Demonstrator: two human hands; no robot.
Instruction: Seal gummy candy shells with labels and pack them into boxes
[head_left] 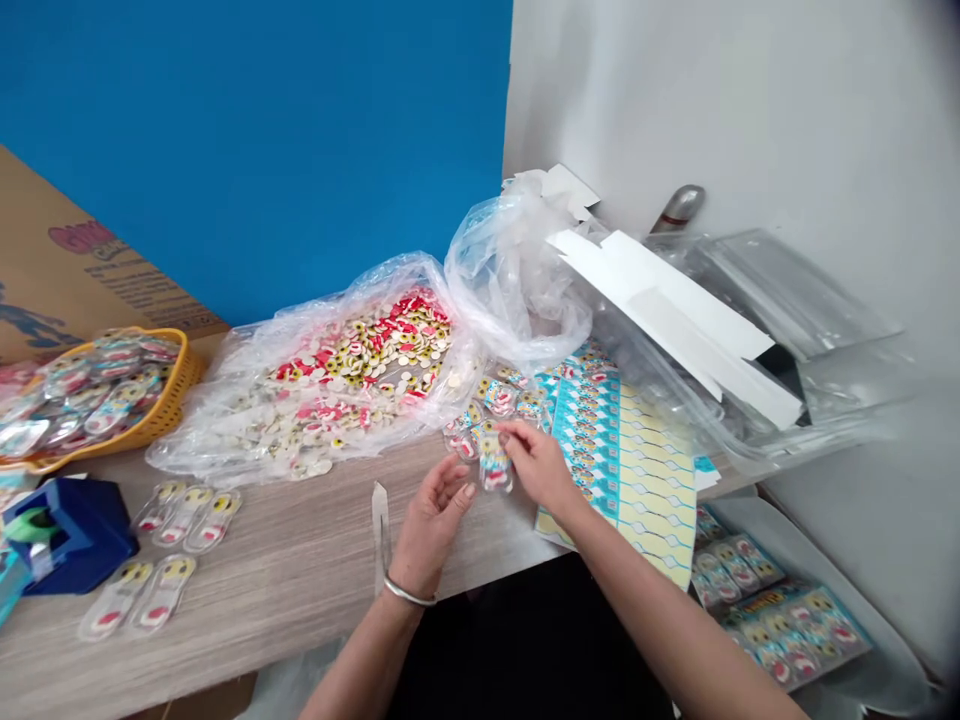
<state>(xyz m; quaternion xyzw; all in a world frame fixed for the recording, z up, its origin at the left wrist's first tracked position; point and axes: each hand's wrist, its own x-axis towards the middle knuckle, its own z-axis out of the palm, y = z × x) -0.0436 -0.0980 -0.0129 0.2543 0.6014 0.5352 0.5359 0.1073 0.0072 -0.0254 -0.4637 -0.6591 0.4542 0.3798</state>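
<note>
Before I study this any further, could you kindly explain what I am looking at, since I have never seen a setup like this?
Certainly. There is no machine here: these are a person's own bare hands. The single picture comes from a camera worn on the head, looking forward and down.

The right hand holds a small clear pack with a printed insert. The left hand is open beside it.

On the wood-look table, at the left, are a yellow basket of similar packs and five loose clear cases. Small red, white and yellow pieces are heaped on clear plastic in the middle, and printed sheets lie at the right.
</note>
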